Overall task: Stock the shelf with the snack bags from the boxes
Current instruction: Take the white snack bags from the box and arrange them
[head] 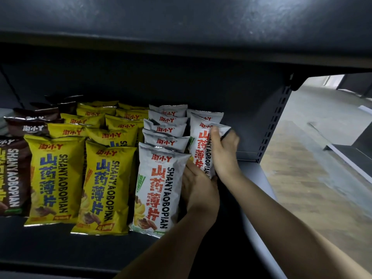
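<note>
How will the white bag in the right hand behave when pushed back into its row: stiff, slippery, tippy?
Probably light and puffy: the right hand holds the white bag by one top corner. Its glossy film likely slides easily. Standing on end, it may tip unless leaned on the bags behind.

**Dark shelf stocked with rows of snack bags**

The dark shelf (100, 248) carries bags in rows that run front to back, each bag overlapping the one behind. Brown bags (14, 174) sit at 9 o'clock, with two rows of yellow bags (54, 178) just beside them. A row of white bags (161, 188) fills the centre. At 1 o'clock is a shorter white row, its tilted white bag (201, 150) touching the centre row. The shelf's pale grey edge (253, 228) runs down toward 5 o'clock.
</note>
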A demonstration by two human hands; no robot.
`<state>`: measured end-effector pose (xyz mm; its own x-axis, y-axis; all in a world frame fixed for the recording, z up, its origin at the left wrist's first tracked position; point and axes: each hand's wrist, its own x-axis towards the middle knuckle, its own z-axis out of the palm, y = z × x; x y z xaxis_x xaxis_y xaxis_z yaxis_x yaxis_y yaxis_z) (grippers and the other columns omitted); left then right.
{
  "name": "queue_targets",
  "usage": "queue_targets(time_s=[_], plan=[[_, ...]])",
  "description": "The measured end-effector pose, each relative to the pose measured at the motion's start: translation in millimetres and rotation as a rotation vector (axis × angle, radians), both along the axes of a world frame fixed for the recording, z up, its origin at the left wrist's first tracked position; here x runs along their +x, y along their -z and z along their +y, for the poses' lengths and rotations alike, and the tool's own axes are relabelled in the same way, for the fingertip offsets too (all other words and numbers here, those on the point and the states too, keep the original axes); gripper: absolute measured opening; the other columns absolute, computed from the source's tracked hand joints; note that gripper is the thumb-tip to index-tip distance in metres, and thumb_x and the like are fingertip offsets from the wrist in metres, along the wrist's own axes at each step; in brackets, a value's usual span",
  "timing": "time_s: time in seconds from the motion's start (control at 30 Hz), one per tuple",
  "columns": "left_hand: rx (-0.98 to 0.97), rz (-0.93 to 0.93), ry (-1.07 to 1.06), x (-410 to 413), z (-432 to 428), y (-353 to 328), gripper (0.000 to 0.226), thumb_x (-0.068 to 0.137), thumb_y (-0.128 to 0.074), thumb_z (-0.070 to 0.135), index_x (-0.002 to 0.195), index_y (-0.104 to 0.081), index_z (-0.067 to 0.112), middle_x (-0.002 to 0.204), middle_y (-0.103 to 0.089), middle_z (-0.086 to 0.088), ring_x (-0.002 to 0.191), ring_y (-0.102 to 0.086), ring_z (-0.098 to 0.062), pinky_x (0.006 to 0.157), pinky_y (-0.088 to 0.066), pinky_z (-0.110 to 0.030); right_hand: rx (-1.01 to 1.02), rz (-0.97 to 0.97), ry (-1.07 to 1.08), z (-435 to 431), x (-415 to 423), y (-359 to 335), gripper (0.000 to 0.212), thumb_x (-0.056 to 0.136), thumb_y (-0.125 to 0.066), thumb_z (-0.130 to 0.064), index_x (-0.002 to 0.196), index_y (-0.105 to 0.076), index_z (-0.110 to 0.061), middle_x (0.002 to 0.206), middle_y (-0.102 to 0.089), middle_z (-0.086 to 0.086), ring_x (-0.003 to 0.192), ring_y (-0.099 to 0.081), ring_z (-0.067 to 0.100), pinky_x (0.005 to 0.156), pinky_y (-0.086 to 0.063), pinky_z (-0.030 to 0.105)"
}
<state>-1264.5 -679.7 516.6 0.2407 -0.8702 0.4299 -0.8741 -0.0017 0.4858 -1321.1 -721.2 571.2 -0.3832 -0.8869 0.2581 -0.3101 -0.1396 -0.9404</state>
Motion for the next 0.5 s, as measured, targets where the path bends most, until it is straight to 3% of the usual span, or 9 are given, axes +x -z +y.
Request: queue_targets(time_s=[0.07,0.17,0.27,0.37,0.43,0.5], plan=[[-0.015,-0.011,-0.010,0.0,-1.0,-0.7,0.115,0.016,-0.089,0.050,0.111,-0.044,0.000,0.086,-0.069,-0.013,0.074,-0.070,-0.021,0.060,-0.054,-0.020,-0.101,0.009,0.005,1.5,6.5,-7.1,0.050,0.098,-0.042,-0.043,0.135,-0.036,-0.010,0.135,-0.037,0.005,0.131,-0.034,0.013,0.113,-0.027,0.031],[-0.005,-0.011,-0.002,0.4,-1.3,-0.9,0.115,0.012,-0.088,0.051,0.107,-0.045,0.001,0.083,-0.070,-0.012,0.070,-0.071,-0.020,0.057,-0.053,-0.019,-0.039,-0.034,0.031,-11.8,12.8,-17.0,0.032,0.101,-0.036,-0.037,0.114,-0.041,-0.008,0.121,-0.042,0.009,0.122,-0.043,0.023,0.109,-0.032,0.036],[0.016,0.003,0.006,1.3,-0.7,-2.7,0.114,0.013,-0.088,0.052,0.106,-0.045,0.003,0.080,-0.070,-0.011,0.068,-0.070,-0.019,0.054,-0.052,-0.019,0.173,0.113,0.113,-29.4,10.6,-23.4,0.053,0.102,-0.029,-0.042,0.134,-0.031,0.001,0.139,-0.035,0.019,0.131,-0.034,0.034,0.108,-0.029,0.038],[0.037,0.005,0.021,2.2,0.6,-2.9,0.113,0.012,-0.088,0.052,0.105,-0.046,0.003,0.081,-0.070,-0.011,0.067,-0.070,-0.020,0.053,-0.053,-0.021,0.292,0.133,0.080,-34.8,3.0,-26.8,0.066,0.100,-0.027,-0.049,0.143,-0.019,0.000,0.148,-0.026,0.021,0.134,-0.032,0.037,0.110,-0.029,0.043],[0.057,0.009,0.037,2.4,1.3,-2.1,0.114,0.011,-0.089,0.051,0.105,-0.046,0.002,0.081,-0.070,-0.013,0.068,-0.071,-0.021,0.054,-0.054,-0.022,0.262,0.167,0.083,-26.3,0.8,-28.4,0.067,0.099,-0.033,-0.050,0.142,-0.022,0.000,0.145,-0.027,0.019,0.135,-0.029,0.034,0.109,-0.027,0.040],[0.049,0.007,0.052,3.3,1.2,1.3,0.115,0.013,-0.089,0.051,0.106,-0.046,0.001,0.084,-0.070,-0.014,0.070,-0.071,-0.023,0.056,-0.055,-0.024,0.057,0.314,0.189,-5.9,1.0,-24.7,0.067,0.097,-0.043,-0.045,0.141,-0.027,0.002,0.138,-0.031,0.020,0.131,-0.029,0.034,0.105,-0.027,0.037]])
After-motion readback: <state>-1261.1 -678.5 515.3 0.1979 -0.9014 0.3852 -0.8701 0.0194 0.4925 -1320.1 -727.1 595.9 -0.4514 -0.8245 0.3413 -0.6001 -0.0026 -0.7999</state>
